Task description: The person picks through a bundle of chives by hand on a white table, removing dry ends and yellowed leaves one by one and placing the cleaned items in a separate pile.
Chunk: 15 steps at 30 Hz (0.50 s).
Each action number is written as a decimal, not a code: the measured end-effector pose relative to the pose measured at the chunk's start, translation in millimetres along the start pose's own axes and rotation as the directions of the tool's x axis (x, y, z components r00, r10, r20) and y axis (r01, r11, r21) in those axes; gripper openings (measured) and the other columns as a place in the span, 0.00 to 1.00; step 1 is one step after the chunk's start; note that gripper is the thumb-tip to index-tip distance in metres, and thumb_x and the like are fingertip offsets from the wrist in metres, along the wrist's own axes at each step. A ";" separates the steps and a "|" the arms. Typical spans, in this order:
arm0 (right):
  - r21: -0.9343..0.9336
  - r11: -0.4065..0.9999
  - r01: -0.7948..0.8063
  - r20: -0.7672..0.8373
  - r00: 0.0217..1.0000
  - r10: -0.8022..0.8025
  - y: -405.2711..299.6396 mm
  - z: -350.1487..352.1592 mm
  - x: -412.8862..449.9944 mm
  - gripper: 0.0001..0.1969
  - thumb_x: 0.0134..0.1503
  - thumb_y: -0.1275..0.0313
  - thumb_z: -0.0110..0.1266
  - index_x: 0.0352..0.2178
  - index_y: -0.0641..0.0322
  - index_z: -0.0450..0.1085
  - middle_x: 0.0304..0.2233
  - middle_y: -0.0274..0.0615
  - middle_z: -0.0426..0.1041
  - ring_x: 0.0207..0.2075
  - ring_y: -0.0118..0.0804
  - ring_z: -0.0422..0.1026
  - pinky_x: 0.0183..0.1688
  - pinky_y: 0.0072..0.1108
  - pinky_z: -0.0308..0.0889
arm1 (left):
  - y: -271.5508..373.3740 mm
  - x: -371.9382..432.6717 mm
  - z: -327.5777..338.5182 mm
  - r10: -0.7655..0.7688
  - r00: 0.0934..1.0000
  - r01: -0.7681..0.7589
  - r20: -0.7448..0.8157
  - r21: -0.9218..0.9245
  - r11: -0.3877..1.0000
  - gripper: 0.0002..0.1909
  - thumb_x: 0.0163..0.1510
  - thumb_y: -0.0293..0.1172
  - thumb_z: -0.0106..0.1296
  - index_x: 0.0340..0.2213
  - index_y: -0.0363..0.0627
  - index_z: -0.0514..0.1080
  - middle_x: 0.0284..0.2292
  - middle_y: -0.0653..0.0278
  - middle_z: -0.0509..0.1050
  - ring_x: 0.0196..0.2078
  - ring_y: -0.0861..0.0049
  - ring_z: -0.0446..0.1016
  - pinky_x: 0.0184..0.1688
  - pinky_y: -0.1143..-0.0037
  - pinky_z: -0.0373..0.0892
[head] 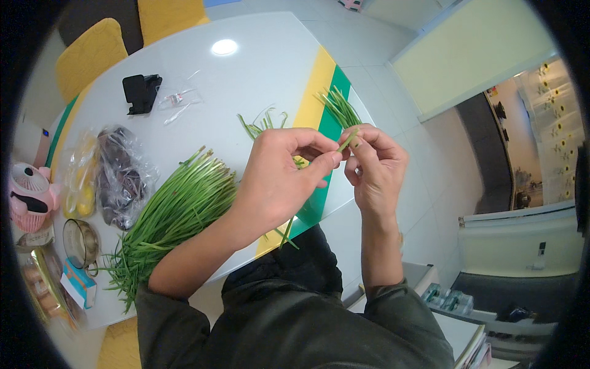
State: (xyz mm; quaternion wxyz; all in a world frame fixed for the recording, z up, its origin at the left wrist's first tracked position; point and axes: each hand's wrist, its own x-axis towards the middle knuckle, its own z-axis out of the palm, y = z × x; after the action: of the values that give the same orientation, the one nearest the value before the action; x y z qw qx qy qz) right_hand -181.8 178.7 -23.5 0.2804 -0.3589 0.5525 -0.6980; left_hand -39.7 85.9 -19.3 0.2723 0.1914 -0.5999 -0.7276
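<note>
A green stalk [348,139] runs between the fingertips of my left hand [281,180] and my right hand [378,161], which are close together above the table's corner. Both hands pinch it. A large bundle of long green stalks, like garlic chives [179,203], lies on the table left of my left hand, its pale cut ends towards the far side. Beyond my right hand a smaller bunch of stalks [340,108] lies at the table's right edge. Some short, bent stalk pieces [262,124] lie behind my left hand, partly hidden by it.
On the white table [221,87] are a black stand [141,93], a clear plastic wrapper [179,99], bagged dark produce [120,177], bagged yellow produce [83,180], a glass cup [80,243], a blue-and-white box [79,283] and a pink fan [31,196]. Yellow chairs [92,55] stand behind.
</note>
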 end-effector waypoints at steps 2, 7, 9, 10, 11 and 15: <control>0.011 1.000 0.003 0.006 1.000 -0.003 2.5 -2.0 0.7 0.04 0.58 0.77 0.55 0.32 0.68 0.74 0.30 0.39 0.76 0.26 0.20 0.71 0.17 0.10 0.59 | -0.4 -0.1 0.5 0.007 1.000 -0.007 0.001 0.007 1.000 0.06 0.56 0.23 0.55 0.33 0.31 0.77 0.29 0.61 0.78 0.32 0.82 0.77 0.33 0.79 0.77; 0.050 0.999 -0.019 0.007 1.000 0.019 5.1 -2.0 1.0 0.04 0.59 0.75 0.55 0.33 0.66 0.73 0.27 0.35 0.75 0.26 0.19 0.71 0.16 0.09 0.58 | 0.3 0.8 -1.5 -0.103 0.994 0.108 0.041 -0.139 0.984 0.09 0.60 0.25 0.52 0.37 0.29 0.74 0.30 0.60 0.78 0.32 0.81 0.77 0.34 0.79 0.76; 0.076 0.996 -0.052 0.014 0.999 0.052 5.7 -2.5 0.3 0.05 0.60 0.74 0.55 0.34 0.66 0.72 0.26 0.36 0.75 0.26 0.19 0.72 0.16 0.09 0.58 | -1.1 2.5 -4.7 -0.111 0.990 0.125 0.083 -0.180 0.976 0.09 0.60 0.25 0.51 0.38 0.28 0.74 0.30 0.58 0.77 0.32 0.79 0.77 0.34 0.78 0.77; 0.078 0.996 -0.051 0.010 0.999 0.050 5.4 -2.4 -0.1 0.05 0.60 0.74 0.55 0.34 0.66 0.72 0.26 0.36 0.75 0.26 0.19 0.72 0.16 0.09 0.58 | -1.9 3.4 -6.1 -0.117 0.985 0.143 0.123 -0.224 0.964 0.10 0.60 0.25 0.51 0.39 0.28 0.73 0.29 0.57 0.77 0.31 0.77 0.77 0.34 0.77 0.77; 0.094 0.993 -0.067 0.015 0.998 0.066 4.8 -2.1 -0.7 0.05 0.60 0.74 0.54 0.34 0.66 0.72 0.27 0.36 0.75 0.26 0.19 0.72 0.16 0.09 0.58 | -2.5 3.8 -7.1 -0.118 0.985 0.144 0.126 -0.220 0.965 0.10 0.60 0.25 0.51 0.39 0.28 0.73 0.29 0.57 0.77 0.31 0.77 0.77 0.34 0.77 0.77; 0.132 0.987 -0.096 0.031 0.995 0.093 4.8 -0.8 -1.2 0.04 0.60 0.75 0.53 0.35 0.65 0.71 0.26 0.35 0.75 0.25 0.19 0.71 0.16 0.09 0.58 | -4.5 5.7 -9.1 -0.166 0.969 0.214 0.185 -0.282 0.935 0.09 0.59 0.24 0.52 0.39 0.29 0.72 0.28 0.58 0.76 0.30 0.78 0.77 0.34 0.77 0.77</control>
State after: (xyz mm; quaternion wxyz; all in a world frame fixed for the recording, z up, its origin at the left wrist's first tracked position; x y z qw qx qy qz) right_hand -181.7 178.9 -28.5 0.3432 -0.3213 0.5178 -0.7148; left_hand -39.4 75.9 -25.3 0.1780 0.1468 -0.4809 -0.8459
